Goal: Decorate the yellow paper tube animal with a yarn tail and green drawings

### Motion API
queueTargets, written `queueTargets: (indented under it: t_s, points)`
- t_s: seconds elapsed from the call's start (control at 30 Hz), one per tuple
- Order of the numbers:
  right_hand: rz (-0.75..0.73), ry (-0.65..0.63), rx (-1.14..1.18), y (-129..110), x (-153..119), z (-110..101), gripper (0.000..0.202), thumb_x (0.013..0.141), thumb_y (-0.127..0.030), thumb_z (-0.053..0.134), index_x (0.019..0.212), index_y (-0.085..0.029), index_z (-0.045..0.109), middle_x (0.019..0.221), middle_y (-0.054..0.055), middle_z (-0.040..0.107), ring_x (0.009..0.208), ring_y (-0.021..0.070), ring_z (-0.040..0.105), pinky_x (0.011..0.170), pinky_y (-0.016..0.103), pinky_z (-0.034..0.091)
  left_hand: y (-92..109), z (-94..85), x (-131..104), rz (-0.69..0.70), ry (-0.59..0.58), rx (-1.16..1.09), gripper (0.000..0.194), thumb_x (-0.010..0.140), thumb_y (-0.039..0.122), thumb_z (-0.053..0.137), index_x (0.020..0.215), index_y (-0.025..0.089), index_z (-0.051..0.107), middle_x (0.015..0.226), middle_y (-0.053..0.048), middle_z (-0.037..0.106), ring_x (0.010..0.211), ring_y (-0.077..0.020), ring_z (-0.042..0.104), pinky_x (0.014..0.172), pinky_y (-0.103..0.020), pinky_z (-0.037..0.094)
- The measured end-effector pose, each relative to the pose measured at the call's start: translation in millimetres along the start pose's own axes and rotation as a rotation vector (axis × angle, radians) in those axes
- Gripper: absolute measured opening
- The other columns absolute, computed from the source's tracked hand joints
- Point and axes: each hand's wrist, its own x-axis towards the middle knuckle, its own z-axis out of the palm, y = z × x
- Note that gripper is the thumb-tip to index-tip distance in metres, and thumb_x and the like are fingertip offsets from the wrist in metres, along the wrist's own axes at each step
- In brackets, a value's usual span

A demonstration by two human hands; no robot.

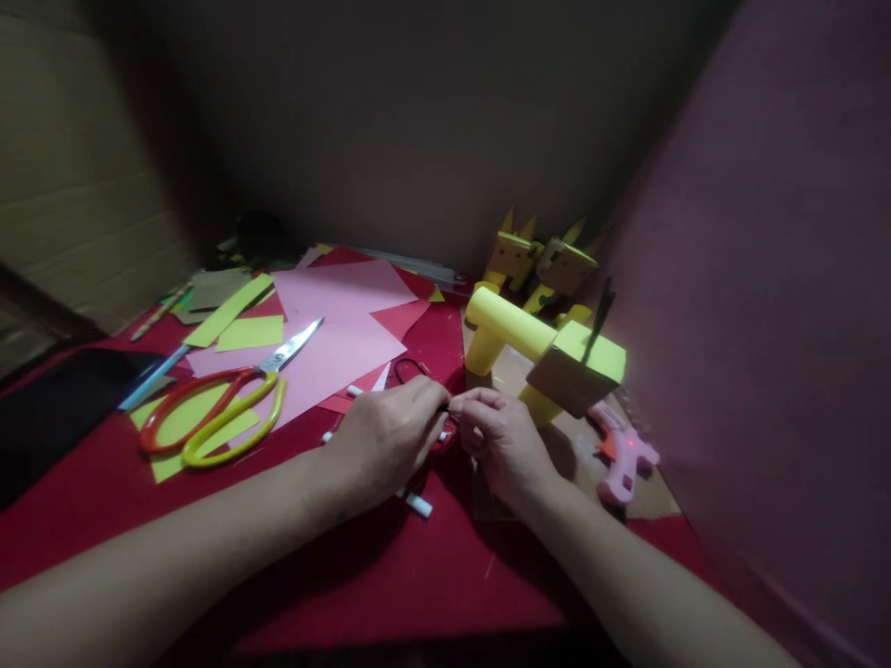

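My left hand and my right hand meet above the red table, fingertips pinched together. Between them is a thin black cord, which loops up behind my left hand; its pinched part is mostly hidden by the fingers. Just beyond my right hand stands a yellow paper figure with a tube body and a boxy cardboard head. Dark thin strips stick up from that head. Short white sticks lie around and under my left hand.
Scissors with red and yellow handles rest on pink paper at the left. A pink glue gun lies on a cardboard sheet at the right. Two similar figures stand behind. A black flat object lies far left.
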Motion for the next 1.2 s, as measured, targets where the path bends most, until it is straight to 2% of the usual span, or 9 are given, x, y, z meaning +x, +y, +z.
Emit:
queueTargets:
  t_s: [0.27, 0.63, 0.77, 0.87, 0.93, 1.07, 1.13, 1.2]
  points:
    - [-0.040, -0.013, 0.005, 2.7, 2.8, -2.3, 0.015, 0.055, -0.026, 0.080, 0.060, -0.018, 0.068, 0.040, -0.009, 0.043, 0.041, 0.0052, 0.030, 0.044, 0.022, 0.017, -2.2, -6.5, 4.0, -0.030, 0.054, -0.131, 0.015, 0.103, 0.017, 0.052, 0.095, 0.016, 0.065, 0.082, -0.004, 0.072, 0.070, -0.0159, 0.069, 0.063, -0.025, 0.053]
    - [-0.040, -0.052, -0.034, 9.7, 5.3, -4.0, 0.024, 0.057, -0.033, 0.086, 0.063, -0.018, 0.068, 0.041, -0.009, 0.046, 0.040, 0.0050, 0.032, 0.042, 0.021, 0.022, -7.7, -4.7, 1.8, 0.011, 0.078, -0.200, 0.020, 0.102, 0.013, 0.051, 0.088, 0.018, 0.064, 0.076, -0.002, 0.068, 0.064, -0.0152, 0.065, 0.058, -0.024, 0.052]
    - [-0.050, -0.051, -0.034, 9.8, 5.5, -2.7, 0.023, 0.057, -0.030, 0.084, 0.062, -0.018, 0.066, 0.042, -0.010, 0.045, 0.040, 0.0041, 0.031, 0.042, 0.021, 0.021, -7.3, -2.9, 0.2, 0.016, 0.085, -0.203, 0.017, 0.102, 0.012, 0.050, 0.094, 0.018, 0.065, 0.082, -0.004, 0.070, 0.069, -0.0162, 0.068, 0.061, -0.025, 0.054]
    - [-0.061, -0.051, -0.020, 8.9, 6.0, -1.6, 0.022, 0.057, -0.031, 0.083, 0.063, -0.018, 0.066, 0.043, -0.009, 0.047, 0.039, 0.0041, 0.032, 0.043, 0.020, 0.022, -6.4, -5.4, 0.2, -0.055, 0.096, -0.239, 0.016, 0.098, 0.013, 0.055, 0.108, 0.017, 0.066, 0.098, -0.008, 0.073, 0.083, -0.0198, 0.072, 0.069, -0.029, 0.058]
    - [-0.079, -0.045, -0.009, 8.7, 7.3, -2.0, 0.023, 0.058, -0.032, 0.082, 0.065, -0.018, 0.066, 0.043, -0.009, 0.047, 0.040, 0.0043, 0.032, 0.043, 0.020, 0.023, -6.7, -10.1, 2.3, -0.148, 0.094, -0.321, 0.020, 0.096, 0.017, 0.059, 0.114, 0.017, 0.067, 0.104, -0.008, 0.072, 0.083, -0.0192, 0.072, 0.071, -0.030, 0.058]
    - [-0.106, -0.042, 0.000, 9.7, 10.6, -5.1, 0.025, 0.059, -0.034, 0.083, 0.066, -0.018, 0.065, 0.043, -0.010, 0.045, 0.040, 0.0044, 0.032, 0.042, 0.020, 0.022, -11.6, -21.3, 9.4, -0.330, 0.127, -0.443, 0.018, 0.095, 0.023, 0.058, 0.107, 0.017, 0.071, 0.097, -0.005, 0.070, 0.066, -0.0142, 0.063, 0.063, -0.029, 0.053]
    - [-0.113, -0.043, -0.008, 9.6, 10.9, -6.2, 0.025, 0.059, -0.034, 0.083, 0.066, -0.018, 0.065, 0.044, -0.010, 0.045, 0.040, 0.0042, 0.031, 0.042, 0.020, 0.022, -15.1, -23.3, 11.4, -0.360, 0.141, -0.459, 0.018, 0.095, 0.024, 0.058, 0.103, 0.018, 0.072, 0.096, -0.005, 0.071, 0.073, -0.0160, 0.064, 0.066, -0.030, 0.052]
    - [-0.123, -0.041, -0.025, 8.6, 9.7, -6.0, 0.024, 0.059, -0.033, 0.083, 0.066, -0.018, 0.066, 0.044, -0.010, 0.046, 0.040, 0.0040, 0.032, 0.042, 0.020, 0.022, -18.1, -20.6, 10.7, -0.326, 0.143, -0.473, 0.017, 0.094, 0.023, 0.059, 0.103, 0.020, 0.073, 0.099, -0.005, 0.072, 0.087, -0.0192, 0.067, 0.077, -0.033, 0.053]
